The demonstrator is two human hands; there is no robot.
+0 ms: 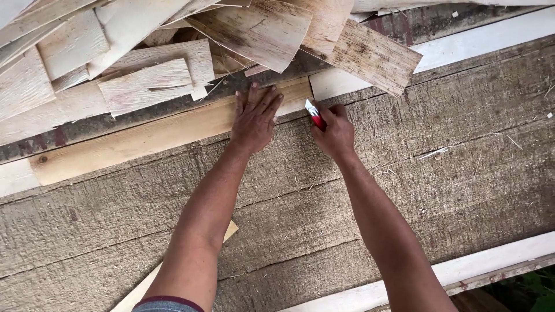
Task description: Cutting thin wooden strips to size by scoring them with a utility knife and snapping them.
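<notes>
Left hand [254,118] laid flat just above the middle of the frame, palm down, fingers spread and pointing toward the top edge, pressed on the right end of a pale wooden strip [144,138]. Forearm stretched straight up from the lower centre, elbow near the bottom edge, a dark red cuff over a grey sleeve [167,304] just showing there. Not clamped around anything, only resting open on the wood.

Right hand [334,133] just right of the left, the two near each other but not touching. Fingers curled into a fist around a small knife [314,114] with a red handle and a short light blade, tip pointing up and slightly left toward the end of the strip. Wrist bent a little, forearm running down to the lower right of the frame.

Strip lying slantwise from the left edge up to the centre, on a wide sheet of rough grey-brown veneer [439,173] filling most of the picture. Heap of thin pale veneer offcuts [173,52] across the top left and top centre, overlapping at all angles. White board [462,43] in the upper right; another pale board [491,260] along the lower right.
</notes>
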